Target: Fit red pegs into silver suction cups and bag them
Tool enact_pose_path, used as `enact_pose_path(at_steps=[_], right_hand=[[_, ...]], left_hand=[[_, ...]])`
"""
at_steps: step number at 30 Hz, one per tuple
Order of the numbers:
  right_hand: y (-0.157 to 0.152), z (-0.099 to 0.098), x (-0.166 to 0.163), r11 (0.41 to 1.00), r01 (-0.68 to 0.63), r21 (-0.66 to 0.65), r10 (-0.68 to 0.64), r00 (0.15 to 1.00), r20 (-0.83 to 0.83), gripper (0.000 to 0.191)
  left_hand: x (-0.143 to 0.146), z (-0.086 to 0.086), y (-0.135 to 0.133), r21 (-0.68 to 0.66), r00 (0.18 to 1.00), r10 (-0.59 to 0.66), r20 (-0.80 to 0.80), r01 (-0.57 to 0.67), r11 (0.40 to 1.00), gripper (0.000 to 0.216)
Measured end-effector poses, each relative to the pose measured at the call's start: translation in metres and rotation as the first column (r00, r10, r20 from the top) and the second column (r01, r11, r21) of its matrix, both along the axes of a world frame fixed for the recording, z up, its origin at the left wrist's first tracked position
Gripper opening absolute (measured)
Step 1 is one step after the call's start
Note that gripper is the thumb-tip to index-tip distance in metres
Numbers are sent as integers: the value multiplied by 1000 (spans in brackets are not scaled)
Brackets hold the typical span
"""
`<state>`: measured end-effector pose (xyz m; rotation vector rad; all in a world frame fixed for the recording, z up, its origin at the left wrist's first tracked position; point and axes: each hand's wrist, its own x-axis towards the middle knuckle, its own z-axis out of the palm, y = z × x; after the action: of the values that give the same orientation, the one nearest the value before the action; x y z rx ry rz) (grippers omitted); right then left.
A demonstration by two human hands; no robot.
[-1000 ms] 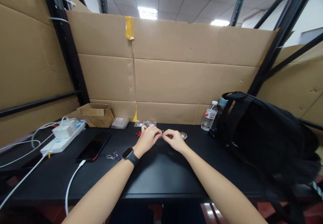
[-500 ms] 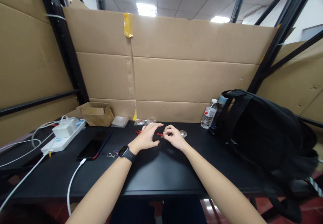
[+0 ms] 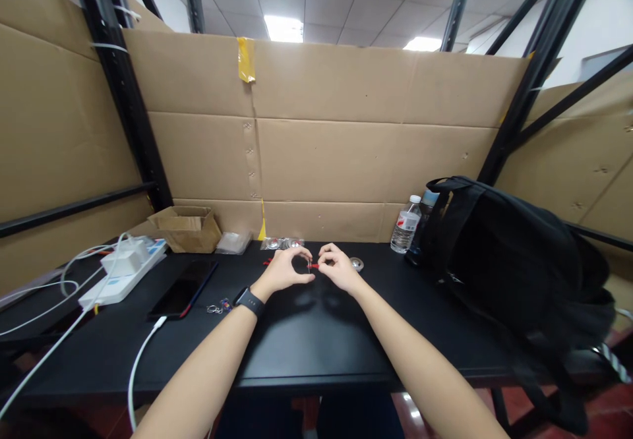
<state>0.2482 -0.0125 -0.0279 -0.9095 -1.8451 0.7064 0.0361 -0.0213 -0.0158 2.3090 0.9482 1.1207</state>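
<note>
Black tabletop (image 3: 316, 340), cardboard walls (image 3: 370, 169), ceiling lights (image 3: 284, 29) — between the hands, a small red item (image 3: 314, 266) with a thin pale edge: right hand (image 3: 340, 271) pinching it, left hand (image 3: 283, 271) curved wide, hold unclear.

The bare left forearm (image 3: 198, 366) and bare right forearm (image 3: 420, 353) slant forward from the lower edge of view, converging toward the centre. Both wrists are turned slightly inward. The left grip (image 3: 283, 271), a bare hand, curves into a C, thumb below and well clear of the bent fingers. The right grip (image 3: 342, 271), also bare, faces it just beside, thumb and forefinger pinched together, the remaining fingers curled above.
</note>
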Motion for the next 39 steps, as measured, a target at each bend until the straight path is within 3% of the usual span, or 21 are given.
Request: enact_pose_path(at_steps=[5, 10, 15, 19, 24, 27, 31, 39], right_hand=[[3, -3, 8, 999, 17, 27, -18, 999, 36, 10], [10, -14, 16, 987, 61, 147, -93, 971, 219, 9], [13, -15, 23, 983, 120, 138, -168, 886, 432, 12], [12, -7, 32, 972, 194, 134, -236, 829, 507, 7], [17, 8, 63, 897, 417, 149, -416, 677, 607, 37], [22, 8, 83, 887, 456, 73, -366, 598, 713, 51], [27, 4, 95, 903, 429, -24, -267, 603, 752, 46], [28, 3, 100, 914, 405, 7, -282, 624, 729, 38]], left_hand=[[-7, -6, 6, -7, 997, 12, -71, -13, 1000, 45], [-30, -16, 20, 61, 911, 223, -346, -215, 975, 80], [-52, -27, 31, 135, 790, 418, -450, -402, 906, 34], [-46, -33, 32, 152, 791, 427, -437, -404, 902, 14], [-31, -38, 29, 151, 804, 428, -412, -403, 903, 8], [-25, -40, 27, 154, 823, 393, -410, -363, 919, 11], [-17, -37, 26, 139, 849, 371, -377, -344, 929, 12], [-5, -21, 17, -27, 942, 284, -178, -293, 956, 12]])
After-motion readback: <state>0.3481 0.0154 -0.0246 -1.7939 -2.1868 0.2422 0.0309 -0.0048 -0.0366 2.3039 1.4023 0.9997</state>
